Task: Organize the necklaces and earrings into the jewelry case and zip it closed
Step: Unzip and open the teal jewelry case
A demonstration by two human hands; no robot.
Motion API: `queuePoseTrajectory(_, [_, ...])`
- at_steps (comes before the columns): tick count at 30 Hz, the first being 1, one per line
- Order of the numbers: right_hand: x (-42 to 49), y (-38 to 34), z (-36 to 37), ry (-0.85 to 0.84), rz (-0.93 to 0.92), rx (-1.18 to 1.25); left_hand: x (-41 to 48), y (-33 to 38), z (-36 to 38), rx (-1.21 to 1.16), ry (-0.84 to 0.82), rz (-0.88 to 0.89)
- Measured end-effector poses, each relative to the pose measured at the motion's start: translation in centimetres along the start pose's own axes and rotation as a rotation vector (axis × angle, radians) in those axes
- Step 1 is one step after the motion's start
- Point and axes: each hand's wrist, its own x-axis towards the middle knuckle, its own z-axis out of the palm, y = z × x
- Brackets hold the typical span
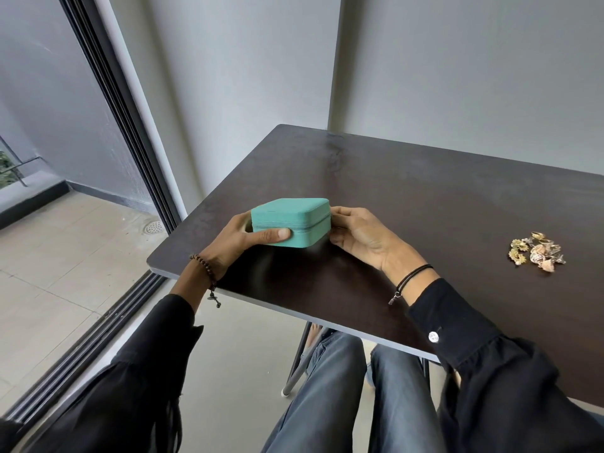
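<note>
A closed teal jewelry case (294, 217) sits on the dark table (408, 197), near its left front corner. My left hand (242, 241) grips the case's left side, thumb across the front along the zipper line. My right hand (356, 235) holds the case's right side, its fingers curled against the wall; their tips are hidden behind the case. A small heap of gold and shell necklaces and earrings (536, 251) lies on the table to the right, well apart from both hands.
The table stands against a grey wall. Its left edge is close to a sliding door track (108, 318) and a tiled balcony floor. My knees and a metal table leg (295, 364) are below the front edge.
</note>
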Motion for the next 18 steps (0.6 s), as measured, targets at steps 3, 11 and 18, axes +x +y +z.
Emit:
queuePoseTrajectory(3, [-0.1, -0.2, 0.2, 0.17, -0.123, -0.223, 0.2, 0.0, 0.3, 0.007, 0.029, 0.008])
queuePoseTrajectory(11, [-1.6, -1.6, 0.5, 0.428, -0.377, -0.837, 0.7, -0.1, 0.5, 0.02, 0.102, 0.006])
queuePoseTrajectory(18, [-5.0, -3.4, 1.7, 0.38, -0.368, -1.167, 2.8, -0.8, 2.2, 0.079, 0.278, 0.001])
